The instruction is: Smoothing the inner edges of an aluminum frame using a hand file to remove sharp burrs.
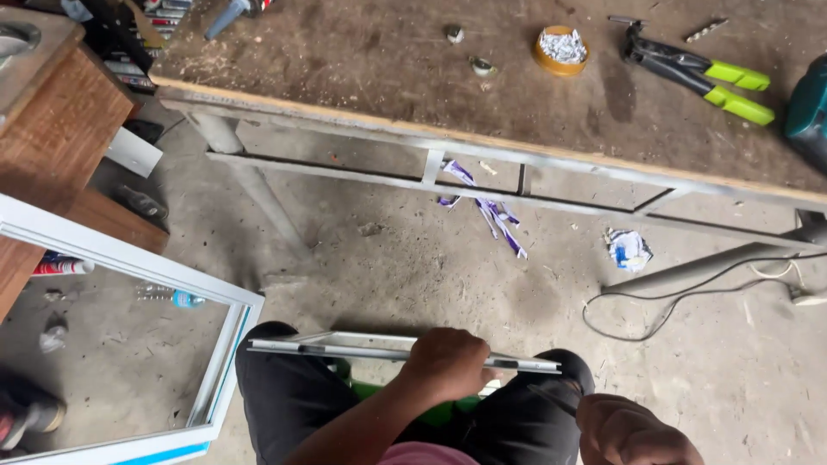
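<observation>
A slim white aluminium frame piece point(345, 346) lies across my knees, which are in black trousers. My left hand point(448, 362) is closed around its long bar near the middle. At the bottom right, my right hand point(633, 430) is a closed fist by my right knee. A thin dark tool point(551, 398) sticks out of that fist and points up-left toward the bar's right end. What kind of tool it is cannot be told.
A workbench point(362, 60) spans the top, carrying a green-handled rivet tool point(698, 73), a yellow lid of small metal bits point(562, 47) and a teal power tool point(810, 108). A large white window frame point(220, 362) leans at left beside a wooden cabinet point(60, 129). A black cable point(672, 301) and paper scraps point(627, 250) lie on the floor.
</observation>
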